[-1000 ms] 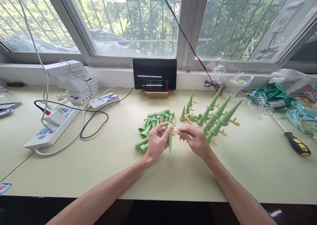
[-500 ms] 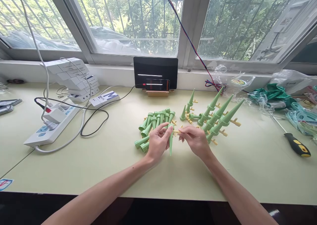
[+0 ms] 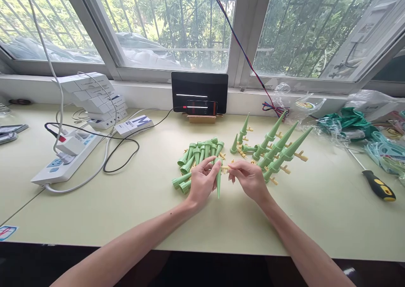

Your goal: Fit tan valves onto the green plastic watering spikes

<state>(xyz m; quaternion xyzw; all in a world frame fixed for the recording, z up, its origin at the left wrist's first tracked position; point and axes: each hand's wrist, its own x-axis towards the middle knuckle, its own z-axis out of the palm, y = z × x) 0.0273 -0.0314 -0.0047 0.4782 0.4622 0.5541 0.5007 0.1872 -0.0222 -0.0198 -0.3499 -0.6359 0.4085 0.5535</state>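
My left hand (image 3: 204, 179) is closed around a green plastic plant watering spike (image 3: 218, 183), its tip pointing down toward me. Between the thumb and fingers of my right hand (image 3: 248, 175) is a small yellow valve (image 3: 225, 167), its other end against the side of the spike; whether it is seated there I cannot tell. A pile of loose green spikes (image 3: 190, 162) lies just behind and left of my left hand. Beyond my right hand, several green spikes with yellow valves stand stacked in tall cones (image 3: 287, 150).
A phone (image 3: 201, 107) leans on a black tablet (image 3: 199, 89) by the window. To the left are a power strip (image 3: 68, 160), cables and stacked white boxes (image 3: 95, 97). A screwdriver (image 3: 378, 185) and plastic bags (image 3: 348, 124) lie at the right.
Both hands keep the same hold on the spike and the valve. The view has shifted very slightly; nothing else has visibly moved.
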